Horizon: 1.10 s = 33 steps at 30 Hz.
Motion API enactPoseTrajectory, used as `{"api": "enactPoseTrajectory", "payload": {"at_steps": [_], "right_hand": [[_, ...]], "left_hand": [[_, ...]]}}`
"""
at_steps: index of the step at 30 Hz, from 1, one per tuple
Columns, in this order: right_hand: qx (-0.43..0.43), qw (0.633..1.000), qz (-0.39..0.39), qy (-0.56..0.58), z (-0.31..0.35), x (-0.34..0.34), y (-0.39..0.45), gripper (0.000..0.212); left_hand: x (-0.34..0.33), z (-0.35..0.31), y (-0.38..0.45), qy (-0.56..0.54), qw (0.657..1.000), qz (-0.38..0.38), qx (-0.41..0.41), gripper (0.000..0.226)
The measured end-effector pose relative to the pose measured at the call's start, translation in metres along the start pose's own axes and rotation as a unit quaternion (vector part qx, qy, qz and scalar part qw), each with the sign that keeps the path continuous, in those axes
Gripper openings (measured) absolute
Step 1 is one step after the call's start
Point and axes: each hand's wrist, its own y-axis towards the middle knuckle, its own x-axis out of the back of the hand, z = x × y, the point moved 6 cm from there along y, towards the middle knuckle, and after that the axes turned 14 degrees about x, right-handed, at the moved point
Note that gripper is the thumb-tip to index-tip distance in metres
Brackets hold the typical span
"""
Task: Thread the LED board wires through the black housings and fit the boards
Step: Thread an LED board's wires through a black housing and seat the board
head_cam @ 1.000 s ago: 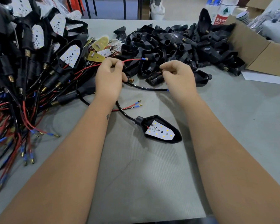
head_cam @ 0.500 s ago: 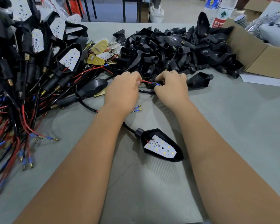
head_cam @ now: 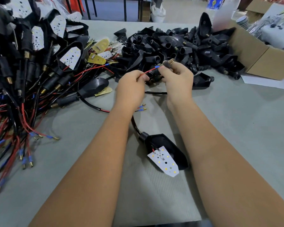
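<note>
**Red wire held at a black housing, centre of frame**

A red wire (head_cam: 148,72) is pinched by the left hand (head_cam: 131,90); its long axis rises to the right, the blue tip meeting a small black housing (head_cam: 156,74) gripped in the curled fingers of the right hand (head_cam: 177,82). Both forearms are extended up the frame, the hands close together. Lower centre, a finished housing (head_cam: 169,148) is lain on the table (head_cam: 236,128), its LED board (head_cam: 162,160) pointing lower right.

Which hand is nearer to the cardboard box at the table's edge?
Right. The right hand is apart from the cardboard box, with black housings between them. The left hand is farther away, beyond the right.
</note>
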Motion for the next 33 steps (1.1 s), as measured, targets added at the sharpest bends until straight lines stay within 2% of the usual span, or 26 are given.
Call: {"api": "enactPoseTrajectory", "payload": {"at_steps": [5,9,12,14,16,19,26,33], "right_hand": [[-0.078,0.980,-0.012,0.181,-0.005,-0.001,0.002,0.015],[-0.131,0.956,0.042,0.259,-0.008,-0.016,-0.006,0.015],[-0.129,0.956,0.049,0.258,-0.008,-0.023,-0.009,0.014],[-0.129,0.960,0.029,0.245,-0.010,-0.022,-0.009,0.014],[-0.130,0.963,0.002,0.235,-0.014,-0.021,-0.009,0.013],[-0.126,0.966,-0.020,0.223,-0.015,-0.021,-0.010,0.014],[-0.134,0.960,0.013,0.246,-0.014,-0.025,-0.008,0.016],[-0.184,0.942,0.028,0.281,-0.017,-0.017,-0.007,0.015]], "left_hand": [[0.004,0.002,0.000,-0.062,0.998,-0.018,0.011,0.020],[0.003,0.001,0.001,-0.067,0.998,0.002,-0.004,0.017],[0.003,0.002,0.001,-0.007,1.000,-0.019,-0.005,0.019],[0.002,-0.002,-0.004,0.081,0.995,-0.052,-0.028,0.022],[-0.001,-0.004,-0.006,0.110,0.991,-0.056,-0.050,0.022],[0.000,-0.004,-0.007,0.076,0.995,-0.042,-0.048,0.020],[0.007,0.000,-0.002,-0.072,0.997,0.009,-0.010,0.015],[0.007,0.001,-0.002,-0.094,0.995,0.025,0.001,0.017]]}}
